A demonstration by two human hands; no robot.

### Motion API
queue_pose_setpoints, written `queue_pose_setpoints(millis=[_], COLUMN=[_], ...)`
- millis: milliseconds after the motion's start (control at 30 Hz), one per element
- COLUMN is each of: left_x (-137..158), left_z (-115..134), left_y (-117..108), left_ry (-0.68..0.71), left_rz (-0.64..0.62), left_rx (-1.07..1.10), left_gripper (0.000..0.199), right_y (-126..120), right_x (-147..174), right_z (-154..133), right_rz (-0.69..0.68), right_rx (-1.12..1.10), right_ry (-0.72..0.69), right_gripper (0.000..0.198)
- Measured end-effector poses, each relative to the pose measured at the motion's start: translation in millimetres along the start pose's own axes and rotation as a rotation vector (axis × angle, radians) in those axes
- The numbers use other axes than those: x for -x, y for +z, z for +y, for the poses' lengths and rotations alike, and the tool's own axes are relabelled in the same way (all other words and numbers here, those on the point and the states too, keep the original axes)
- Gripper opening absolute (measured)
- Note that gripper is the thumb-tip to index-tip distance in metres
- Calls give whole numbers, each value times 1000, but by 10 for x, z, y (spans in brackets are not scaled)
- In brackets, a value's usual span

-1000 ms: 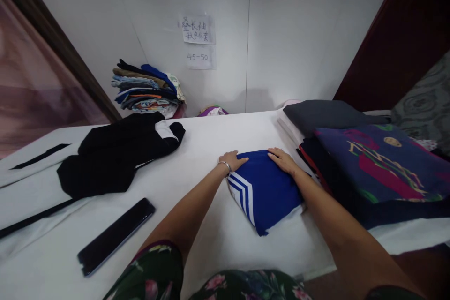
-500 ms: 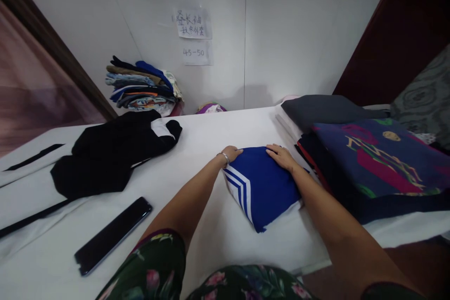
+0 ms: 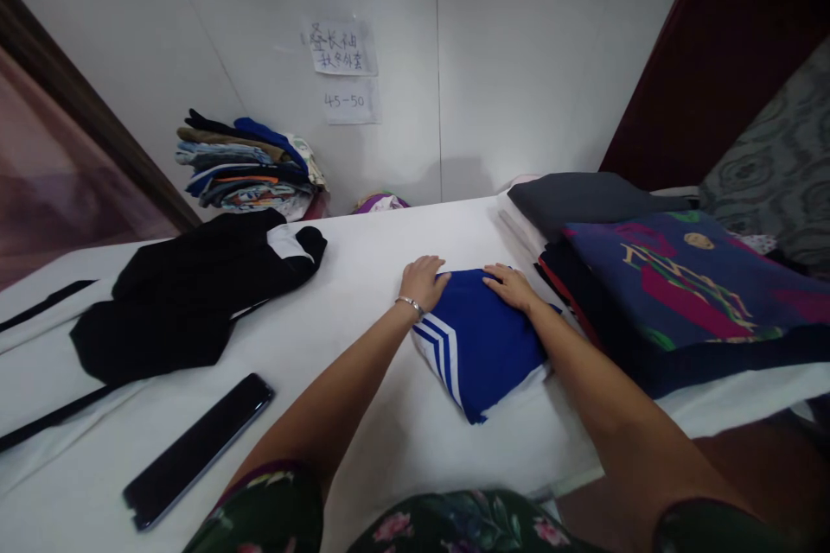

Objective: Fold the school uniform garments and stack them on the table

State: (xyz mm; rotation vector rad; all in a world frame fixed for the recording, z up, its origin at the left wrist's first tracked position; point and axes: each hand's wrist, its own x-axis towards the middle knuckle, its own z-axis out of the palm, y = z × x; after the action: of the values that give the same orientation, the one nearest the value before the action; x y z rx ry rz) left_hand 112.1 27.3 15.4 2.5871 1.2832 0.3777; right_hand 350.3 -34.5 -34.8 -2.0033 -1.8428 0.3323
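A blue folded garment (image 3: 493,346) with white stripes and a white underside lies on the white table in front of me. At its far left corner is my left hand (image 3: 423,283), a bracelet on the wrist, its fingers stretched forward and its thumb on the cloth. My right hand (image 3: 512,287) rests flat over the far right edge of the same garment, fingers apart. Both palms face down, and neither hand grips the cloth.
To the right stands a stack of folded clothes, topped by a patterned purple-blue garment (image 3: 700,276) and a dark grey one (image 3: 596,199). At left lie a black garment (image 3: 188,302) and a phone (image 3: 201,449). A clothes pile (image 3: 250,164) sits by the wall.
My left hand has come up from the garment's corner, with its fingers now stretched out. My right hand stays nearly in place on the cloth. The view has shifted slightly to the right.
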Motion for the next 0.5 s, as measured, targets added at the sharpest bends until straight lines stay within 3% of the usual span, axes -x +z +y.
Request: queue_pose_setpoints(millis=[100, 233, 500], left_x=[192, 301, 227], left_z=[92, 89, 65], left_y=[171, 374, 357], left_ry=[178, 162, 171], left_rz=[-108, -132, -109], left_rx=[-60, -146, -226], left_gripper=[62, 66, 62], right_y=[-20, -44, -220], right_x=[16, 34, 12], right_z=[-36, -91, -272], right_rz=[2, 7, -96], right_rx=[8, 38, 98], right_ry=[-6, -2, 45], right_gripper=[46, 45, 47])
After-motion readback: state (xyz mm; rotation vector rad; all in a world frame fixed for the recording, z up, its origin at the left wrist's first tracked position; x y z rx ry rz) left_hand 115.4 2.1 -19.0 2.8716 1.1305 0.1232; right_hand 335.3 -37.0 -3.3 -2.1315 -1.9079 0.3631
